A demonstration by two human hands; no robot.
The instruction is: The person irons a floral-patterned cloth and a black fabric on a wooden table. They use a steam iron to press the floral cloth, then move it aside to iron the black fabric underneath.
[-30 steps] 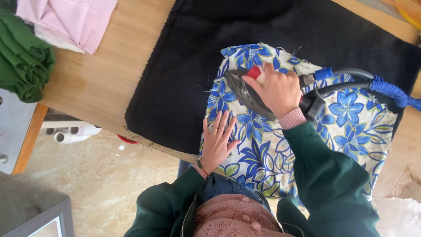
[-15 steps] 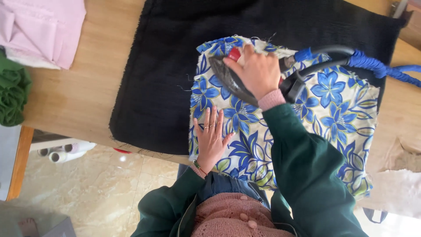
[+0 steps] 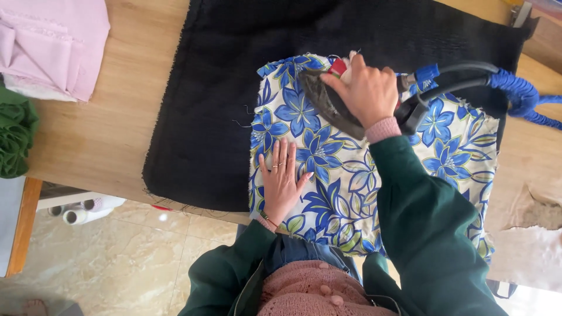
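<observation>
Across the wooden table (image 3: 99,134) lies a black padded cloth (image 3: 216,105), the widest thing in front of me, and on its right half sits the blue-flowered fabric (image 3: 328,175), spread flat with its near edge hanging off the table toward my lap. Off to the far left are a folded pink cloth (image 3: 52,41) and a bundle of green cloth (image 3: 14,137), both well apart from where I am working. My right hand (image 3: 366,93) is closed tight around the handle of the iron (image 3: 331,105), whose dark soleplate rests on the upper part of the flowered piece; a blue-wrapped hose (image 3: 515,90) and black cable run from it off to the right (the hose sits near the black cloth's far corner). My left hand (image 3: 281,178) lies open and flat, fingers spread, pressing the fabric down just below the iron.

I judge the main risk is the hot plate sliding toward my flat fingers, since they sit close to its path. The hose could also drag and pucker the fabric.
</observation>
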